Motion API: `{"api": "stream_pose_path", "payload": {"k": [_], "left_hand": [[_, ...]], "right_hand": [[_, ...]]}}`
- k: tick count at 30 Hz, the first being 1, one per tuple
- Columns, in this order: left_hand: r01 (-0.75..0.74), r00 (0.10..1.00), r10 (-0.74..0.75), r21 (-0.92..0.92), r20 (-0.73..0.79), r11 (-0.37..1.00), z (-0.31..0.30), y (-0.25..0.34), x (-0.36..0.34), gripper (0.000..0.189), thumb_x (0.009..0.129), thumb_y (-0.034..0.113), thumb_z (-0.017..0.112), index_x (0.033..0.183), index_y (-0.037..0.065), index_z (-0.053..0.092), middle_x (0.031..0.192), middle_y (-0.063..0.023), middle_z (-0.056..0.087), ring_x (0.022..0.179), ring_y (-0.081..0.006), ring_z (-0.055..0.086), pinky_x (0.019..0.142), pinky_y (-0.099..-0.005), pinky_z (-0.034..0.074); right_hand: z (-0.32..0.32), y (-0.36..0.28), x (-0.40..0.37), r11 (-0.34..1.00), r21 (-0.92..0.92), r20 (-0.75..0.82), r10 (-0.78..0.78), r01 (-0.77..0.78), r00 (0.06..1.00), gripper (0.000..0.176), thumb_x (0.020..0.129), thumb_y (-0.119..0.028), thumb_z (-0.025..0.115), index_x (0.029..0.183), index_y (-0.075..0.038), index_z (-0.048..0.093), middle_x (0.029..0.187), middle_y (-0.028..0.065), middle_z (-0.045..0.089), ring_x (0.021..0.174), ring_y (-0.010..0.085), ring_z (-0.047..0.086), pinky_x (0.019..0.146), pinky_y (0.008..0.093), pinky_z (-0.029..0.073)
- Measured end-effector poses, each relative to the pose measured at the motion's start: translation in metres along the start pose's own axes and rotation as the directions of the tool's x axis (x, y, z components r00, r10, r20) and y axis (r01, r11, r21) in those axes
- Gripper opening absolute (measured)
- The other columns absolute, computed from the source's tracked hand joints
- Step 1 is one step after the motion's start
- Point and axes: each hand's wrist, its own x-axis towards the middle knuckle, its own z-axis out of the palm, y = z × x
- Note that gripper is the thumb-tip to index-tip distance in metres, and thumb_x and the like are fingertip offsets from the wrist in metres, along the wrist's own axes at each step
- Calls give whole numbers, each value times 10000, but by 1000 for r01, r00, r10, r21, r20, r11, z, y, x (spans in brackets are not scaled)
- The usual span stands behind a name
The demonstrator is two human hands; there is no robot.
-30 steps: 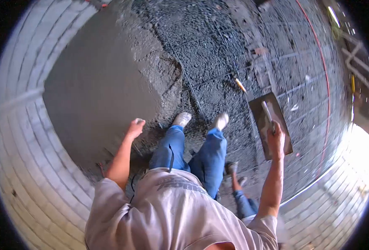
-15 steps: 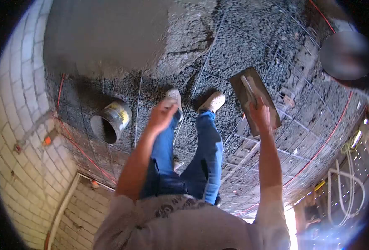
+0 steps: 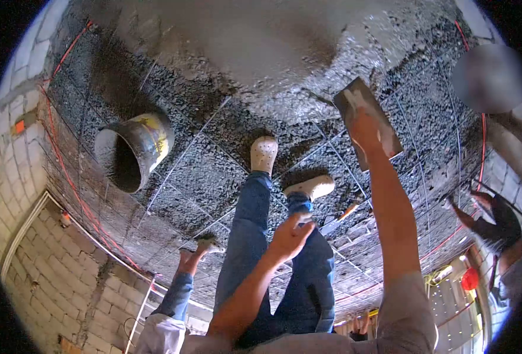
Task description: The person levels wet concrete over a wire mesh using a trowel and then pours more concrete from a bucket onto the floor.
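Note:
My right hand [image 3: 366, 131] grips the handle of a rectangular finishing trowel [image 3: 386, 137]. The trowel is held out at the right, near the ragged edge of the wet concrete [image 3: 243, 41]. In front of my right thigh is my left hand [image 3: 291, 239], loosely curled with the thumb apart and nothing visible in it. A small trowel with an orange handle [image 3: 349, 211] lies on the ground beyond that hand, beside my right shoe [image 3: 313, 187]. Gravel [image 3: 196, 171] with a grid of thin bars crossing it lies under my feet.
A dirty bucket [image 3: 140, 144] lies on its side at the left. Red hose or cable [image 3: 66, 171] runs along the block wall [image 3: 13, 177]. Another person's leg [image 3: 181, 289] is at lower left. A person [image 3: 500, 221] bends at the right with a long-handled tool.
My view has shifted, bringing other people into sight. My left hand has moved right, across in front of my legs. The finishing trowel now appears nearer the concrete edge.

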Motion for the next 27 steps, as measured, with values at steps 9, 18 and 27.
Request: {"api": "stream_pose_path", "payload": {"k": [9,18,27], "left_hand": [[5,957,-30,-87,-287,996,-136,1,-14,410,919,323,555,1173,0,551,872,-71,626,703,-121,545,658,-273,457],[160,888,-244,-236,-390,959,-126,7,-35,321,916,217,571,1152,0,551,902,-22,599,681,-22,461,588,-177,380],[98,927,-183,-259,-328,961,-11,-5,-19,310,920,193,557,1151,-14,550,955,-43,612,736,-50,512,629,-190,415]], "right_hand": [[-43,-62,-18,981,65,183,171,-185,968,387,789,-160,542,1141,-18,469,941,284,605,892,454,582,804,516,458],[-93,-16,-28,979,152,96,121,-135,988,485,806,-215,559,1242,-37,443,1005,287,589,894,459,573,780,514,456],[-10,37,-36,122,788,546,318,-604,776,341,827,-210,575,1107,-19,543,828,133,586,605,239,582,523,372,494]]}}
